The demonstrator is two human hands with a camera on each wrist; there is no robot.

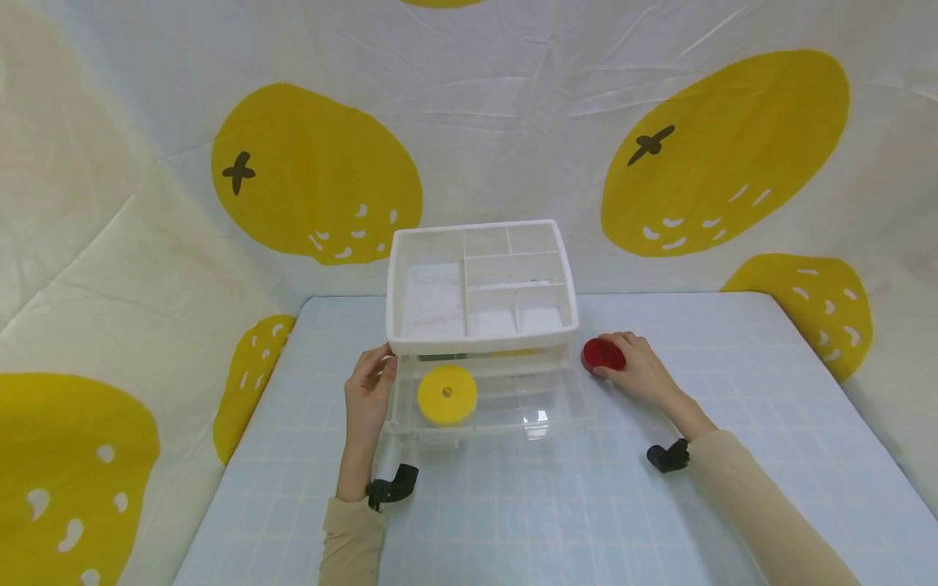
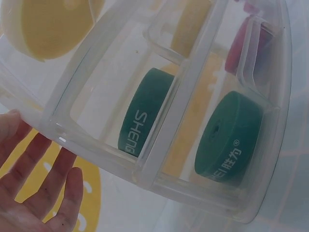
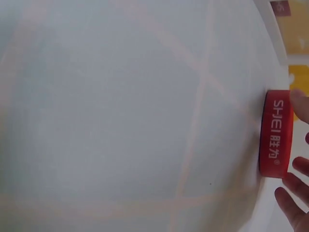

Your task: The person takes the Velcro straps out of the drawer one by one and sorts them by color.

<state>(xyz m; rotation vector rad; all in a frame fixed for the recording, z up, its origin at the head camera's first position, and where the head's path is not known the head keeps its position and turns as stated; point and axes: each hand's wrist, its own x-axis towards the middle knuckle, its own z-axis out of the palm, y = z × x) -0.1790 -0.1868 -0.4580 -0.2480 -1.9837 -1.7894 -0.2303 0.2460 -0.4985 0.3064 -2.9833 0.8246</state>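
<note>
A storage box with a white divided top tray has a clear drawer pulled out at its front. Inside that drawer lies a yellow roll of tape. My left hand is at the box's left side, thumb and fingertips touching its edge below the tray corner, fingers loosely extended in the left wrist view. To the right of the box, my right hand holds a red roll of tape at the tabletop, thumb at one end and fingers at the other. White lettering shows on the roll's rim.
Through the box's clear wall, the left wrist view shows green rolls of tape and a dark red roll. The tray's compartments hold little that shows. A cloth with yellow fruit prints hangs behind the pale checked tabletop.
</note>
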